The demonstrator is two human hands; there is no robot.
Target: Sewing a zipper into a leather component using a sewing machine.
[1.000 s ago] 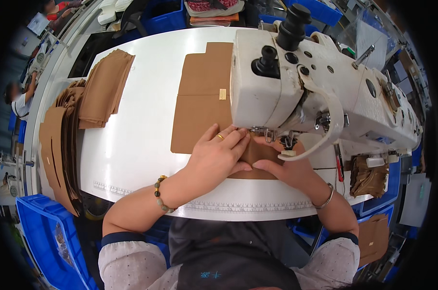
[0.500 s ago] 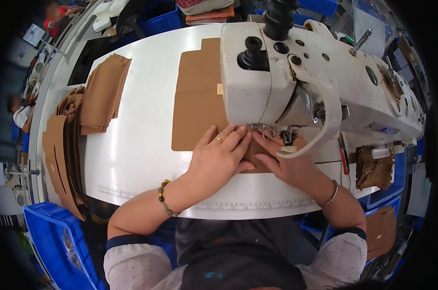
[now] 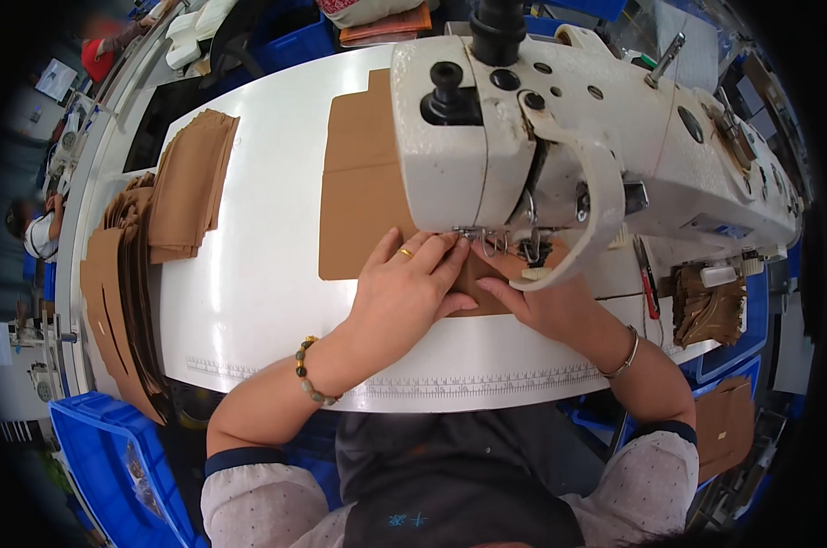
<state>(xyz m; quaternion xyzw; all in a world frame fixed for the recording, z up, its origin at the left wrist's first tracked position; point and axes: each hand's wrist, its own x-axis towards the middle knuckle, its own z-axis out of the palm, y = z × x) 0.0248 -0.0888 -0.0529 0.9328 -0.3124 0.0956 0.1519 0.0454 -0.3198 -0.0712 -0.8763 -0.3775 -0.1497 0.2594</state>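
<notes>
A brown fabric panel (image 3: 363,205) lies on the white sewing table, its right part hidden under the sewing machine's head (image 3: 445,173). My left hand (image 3: 400,288) rests on the panel with fingers stretched out, their tips just below the machine's front. Beside it, my right hand (image 3: 546,301) presses on the cloth near the presser foot area, thumb spread toward the left hand. The machine's curved white guard covers some of the right fingers. Between the two thumbs, a patch of brown cloth shows. The needle itself cannot be made out.
Stacks of brown cut pieces (image 3: 194,183) sit at the table's left, some hanging over its edge (image 3: 112,310). Red-handled snips (image 3: 649,290) and a brown bundle (image 3: 706,306) lie at right. A blue bin (image 3: 112,457) stands lower left; co-workers appear far left.
The view has shifted slightly, so the machine appears farther left. Both hands and the fabric panel have slid a little away from the table's front edge.
</notes>
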